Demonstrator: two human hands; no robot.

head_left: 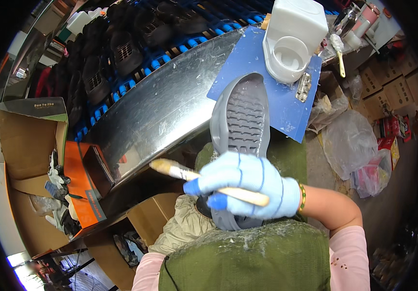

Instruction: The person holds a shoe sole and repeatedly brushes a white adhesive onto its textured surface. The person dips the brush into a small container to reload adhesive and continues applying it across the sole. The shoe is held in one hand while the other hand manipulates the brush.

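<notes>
My right hand (250,184) wears a light blue glove with darker blue fingertips. Its fingers are closed round a wooden-handled brush (167,168), whose pale bristles point left. Beneath that hand a grey shoe sole (244,116) lies lengthwise, its far end resting against the blue sheet (279,104) and its near end by my green apron (247,257). Ridges run across the inside of the sole. Only the pink left sleeve (148,271) shows of my left arm; the left hand is out of sight.
A white container with a round cup (294,39) stands on the blue sheet, beside a small metal piece (303,87). Another brush (338,53) lies farther right. Dark shoes (126,51) sit on blue rollers beyond the metal ledge (170,102). An open carton (29,145) stands left.
</notes>
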